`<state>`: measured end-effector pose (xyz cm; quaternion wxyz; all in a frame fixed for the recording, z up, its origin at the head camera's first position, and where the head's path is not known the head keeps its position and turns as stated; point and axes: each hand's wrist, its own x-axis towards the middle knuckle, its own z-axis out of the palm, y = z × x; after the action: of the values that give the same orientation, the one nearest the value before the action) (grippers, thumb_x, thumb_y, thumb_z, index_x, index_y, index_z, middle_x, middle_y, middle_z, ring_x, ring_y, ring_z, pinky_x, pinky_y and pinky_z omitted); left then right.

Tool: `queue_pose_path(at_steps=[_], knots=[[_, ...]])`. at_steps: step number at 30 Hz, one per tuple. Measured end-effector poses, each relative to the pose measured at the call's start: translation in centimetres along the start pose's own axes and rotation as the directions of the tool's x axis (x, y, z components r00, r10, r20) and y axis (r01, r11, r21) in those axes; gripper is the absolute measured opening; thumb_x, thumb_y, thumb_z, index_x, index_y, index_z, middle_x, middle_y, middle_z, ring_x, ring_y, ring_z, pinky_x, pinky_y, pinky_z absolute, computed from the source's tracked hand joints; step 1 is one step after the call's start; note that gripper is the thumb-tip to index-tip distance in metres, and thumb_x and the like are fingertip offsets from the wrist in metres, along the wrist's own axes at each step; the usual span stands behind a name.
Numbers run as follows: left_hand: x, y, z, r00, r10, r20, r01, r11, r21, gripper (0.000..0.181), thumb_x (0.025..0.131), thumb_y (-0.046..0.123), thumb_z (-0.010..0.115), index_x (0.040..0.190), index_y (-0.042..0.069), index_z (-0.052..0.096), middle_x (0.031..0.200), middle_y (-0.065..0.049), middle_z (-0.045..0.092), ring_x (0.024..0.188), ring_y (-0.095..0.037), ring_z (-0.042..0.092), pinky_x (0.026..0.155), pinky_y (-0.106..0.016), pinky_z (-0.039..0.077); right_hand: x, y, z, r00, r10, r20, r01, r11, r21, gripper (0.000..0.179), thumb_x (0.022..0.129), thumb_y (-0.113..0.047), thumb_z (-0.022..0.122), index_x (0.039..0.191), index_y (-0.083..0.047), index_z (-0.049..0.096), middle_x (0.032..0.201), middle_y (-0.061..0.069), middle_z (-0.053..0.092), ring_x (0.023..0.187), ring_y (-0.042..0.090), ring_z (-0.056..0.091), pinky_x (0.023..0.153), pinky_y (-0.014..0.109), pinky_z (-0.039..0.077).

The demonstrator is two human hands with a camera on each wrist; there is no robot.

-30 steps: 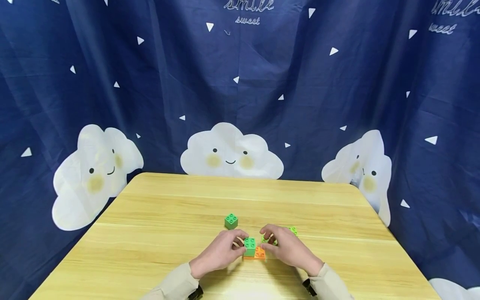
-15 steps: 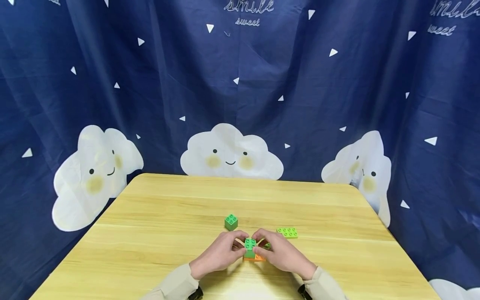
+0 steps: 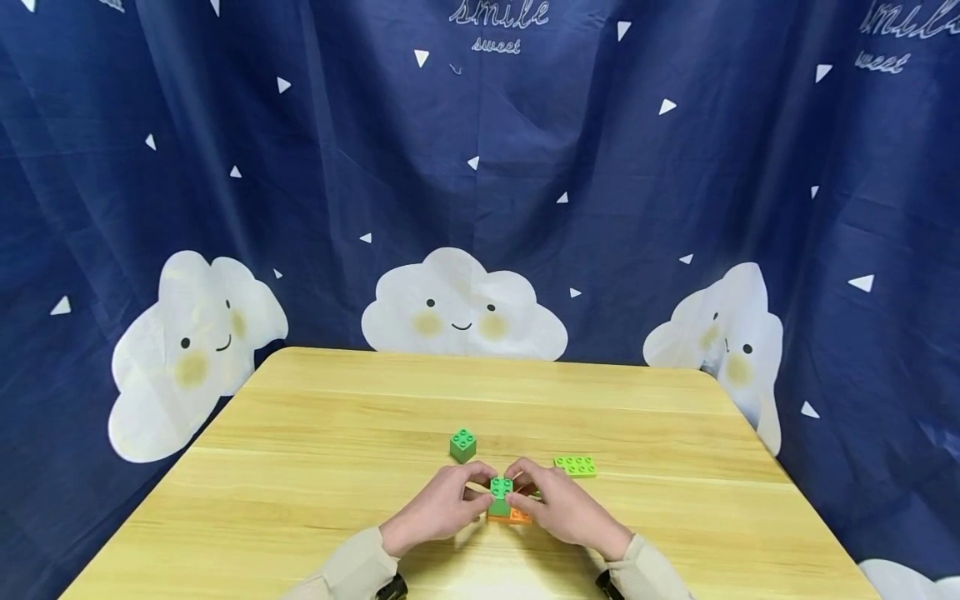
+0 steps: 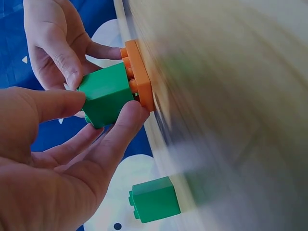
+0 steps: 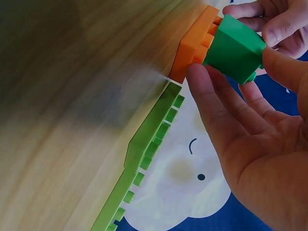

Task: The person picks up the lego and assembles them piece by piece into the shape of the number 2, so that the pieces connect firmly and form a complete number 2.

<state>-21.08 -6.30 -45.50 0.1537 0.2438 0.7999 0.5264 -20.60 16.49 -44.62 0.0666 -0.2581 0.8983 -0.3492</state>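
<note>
Step, I judge: seating green block (image 4: 107, 91) on plate (image 4: 140, 77) | left hand (image 3: 441, 508), right hand (image 3: 564, 505): fingers pinching it over plate | next, I'd say: straight, even press

Head looks forward, down; wrist views (close) share the orange brick (image 4: 140, 76).

Block (image 3: 500, 505) between left hand (image 3: 442, 505) and right hand (image 3: 567, 505), over the plate's (image 3: 520, 516) left end.
Whether the block touches the plate or sits just above is unclear. Behind and left, well short of the table's (image 3: 375, 408) far edge, stands the second block (image 3: 462, 448). Behind and right lies the far slab (image 3: 576, 467); between it and the plate lies the near slab (image 5: 154, 122), largely hidden from the head view.
</note>
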Motion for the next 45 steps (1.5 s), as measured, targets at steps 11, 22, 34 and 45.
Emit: queue_pose_path(at_steps=[11,22,34,45], knots=[[0.01,-0.11,0.09,1.000,-0.002,-0.003,0.002,1.000,-0.022,0.030,0.100,0.007,0.064,0.128,-0.001,0.062,0.125,-0.018,0.065,0.106,-0.034,0.072,0.080,-0.036,0.063,0.04,0.08,0.08,0.999,-0.034,0.005,0.034,0.999,-0.019,0.011,0.102,-0.029,0.064,0.111,-0.025,0.062,0.106,-0.014,0.072,0.101,0.006,0.068,0.100,0.059,0.041],[-0.04,-0.20,0.15,1.000,-0.010,0.002,0.010,0.999,-0.040,0.031,0.098,0.006,0.066,0.128,-0.003,0.062,0.124,-0.018,0.065,0.108,-0.034,0.071,0.081,-0.034,0.063,-0.07,-0.02,0.04,0.999,-0.048,0.013,0.048,0.999,-0.011,0.008,0.102,-0.030,0.064,0.109,-0.026,0.061,0.107,-0.012,0.073,0.102,0.007,0.068,0.099,0.056,0.042],[0.06,-0.44,0.14,1.000,0.005,0.006,-0.005,0.999,-0.044,0.028,0.099,0.004,0.065,0.126,-0.003,0.063,0.126,-0.019,0.065,0.106,-0.034,0.072,0.079,-0.035,0.063,-0.13,0.05,0.05,0.999,-0.045,0.009,0.046,0.999,-0.013,0.008,0.102,-0.031,0.063,0.109,-0.027,0.061,0.106,-0.013,0.073,0.101,0.008,0.067,0.096,0.051,0.045],[0.17,-0.44,0.02,1.000,0.004,0.010,-0.004,0.999,-0.037,0.027,0.100,0.006,0.064,0.126,-0.003,0.063,0.127,-0.019,0.065,0.107,-0.034,0.072,0.079,-0.034,0.063,-0.09,-0.18,0.07,0.998,-0.060,0.000,0.060,0.998,-0.021,0.008,0.102,-0.032,0.063,0.107,-0.026,0.062,0.106,-0.013,0.073,0.101,0.008,0.067,0.095,0.051,0.046]])
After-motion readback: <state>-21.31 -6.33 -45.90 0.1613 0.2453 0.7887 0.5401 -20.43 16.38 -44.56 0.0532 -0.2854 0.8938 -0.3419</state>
